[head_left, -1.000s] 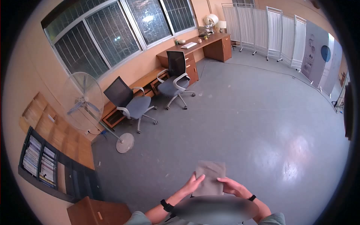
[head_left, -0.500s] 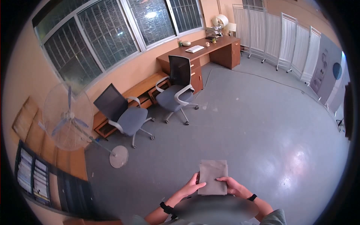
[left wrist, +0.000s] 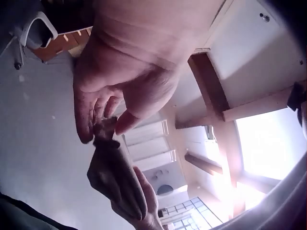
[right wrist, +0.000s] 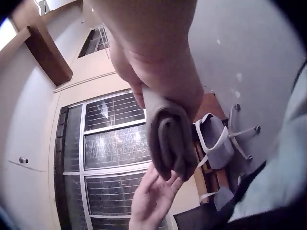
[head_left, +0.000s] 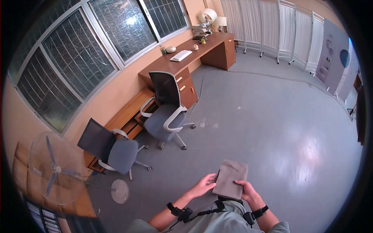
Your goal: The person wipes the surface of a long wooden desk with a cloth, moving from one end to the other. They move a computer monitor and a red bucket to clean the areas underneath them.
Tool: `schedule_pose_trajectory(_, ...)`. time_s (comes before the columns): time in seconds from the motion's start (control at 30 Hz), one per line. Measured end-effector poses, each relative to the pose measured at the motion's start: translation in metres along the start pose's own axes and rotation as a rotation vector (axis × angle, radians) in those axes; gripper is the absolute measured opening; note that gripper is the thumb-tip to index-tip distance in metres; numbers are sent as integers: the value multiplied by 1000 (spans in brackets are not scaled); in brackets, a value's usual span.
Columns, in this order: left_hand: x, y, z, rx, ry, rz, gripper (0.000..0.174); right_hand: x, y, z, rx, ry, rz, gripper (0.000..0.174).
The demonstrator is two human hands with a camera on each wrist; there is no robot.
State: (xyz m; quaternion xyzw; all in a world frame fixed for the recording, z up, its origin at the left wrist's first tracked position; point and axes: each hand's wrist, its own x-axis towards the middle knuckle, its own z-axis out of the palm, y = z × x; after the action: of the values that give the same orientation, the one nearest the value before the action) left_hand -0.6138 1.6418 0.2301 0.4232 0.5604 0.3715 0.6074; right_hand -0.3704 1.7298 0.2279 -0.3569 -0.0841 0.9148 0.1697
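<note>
A folded grey-brown cloth [head_left: 231,180] is held in front of the body. My right hand [head_left: 248,190] grips its right edge, thumb on the upper face and the other fingers underneath. At the cloth's left edge is my left hand [head_left: 204,185], fingers loosely bent, thumb tip right at the edge. The left wrist view shows the left hand [left wrist: 129,81] above one end of the cloth [left wrist: 115,177], fingertips close around that end. In the right wrist view the rolled layers of the cloth [right wrist: 170,139] show end-on, with the left hand [right wrist: 156,199] just beyond.
Two office chairs [head_left: 165,120] stand by a low wooden bench [head_left: 130,112] under barred windows [head_left: 116,31]. A standing fan [head_left: 57,169] is at the left. A brown desk [head_left: 213,50] with lamps stands farther back, beside white folding screens [head_left: 264,31]. A cable [head_left: 272,75] runs over the grey floor.
The view has turned, so the chairs and fan now sit farther left and lower. My left thumb has come off the cloth's upper face to its edge. The right hand keeps its grip.
</note>
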Motion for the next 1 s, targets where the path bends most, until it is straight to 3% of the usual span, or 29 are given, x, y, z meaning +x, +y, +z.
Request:
schedule_pose_trajectory(0.03, 22, 3, -21, -5, 0, 4, 56, 15, -26, 9, -5, 3, -1, 44)
schedule_pose_trajectory(0.1, 60, -8, -71, 194, 207, 66, 48, 50, -71, 25, -69, 17, -109, 44)
schedule_pose_trajectory(0.23, 86, -38, -154, 737, 569, -59, 44, 114, -148, 48, -132, 95, -123, 42)
schedule_pose_trajectory(0.3, 93, -93, -193, 699, 610, -174, 45, 134, -182, 73, -175, 107, -128, 41)
schedule_pose_trajectory(0.37, 98, -117, -217, 480, 578, -412, 45, 162, -210, 84, -169, 97, -137, 44)
schedule_pose_trajectory(0.47, 112, -175, -241, 388, 644, -478, 46, 208, -248, 89, -218, 134, -118, 46)
schedule_pose_trajectory(0.6, 167, -193, -285, 252, 694, -537, 46, 283, -304, 90, -212, 155, -110, 48)
schedule_pose_trajectory(0.73, 248, -157, -352, 366, 711, -458, 44, 352, -373, 104, -178, 208, -105, 47)
schedule_pose_trajectory(0.83, 331, -86, -410, 444, 657, -317, 41, 398, -425, 119, -188, 203, -184, 45)
schedule_pose_trajectory(0.93, 403, -25, -459, 420, 642, -330, 39, 438, -461, 139, -174, 226, -209, 46)
schedule_pose_trajectory(1.0, 452, 14, -484, 426, 654, -210, 38, 470, -491, 147, -159, 212, -235, 46)
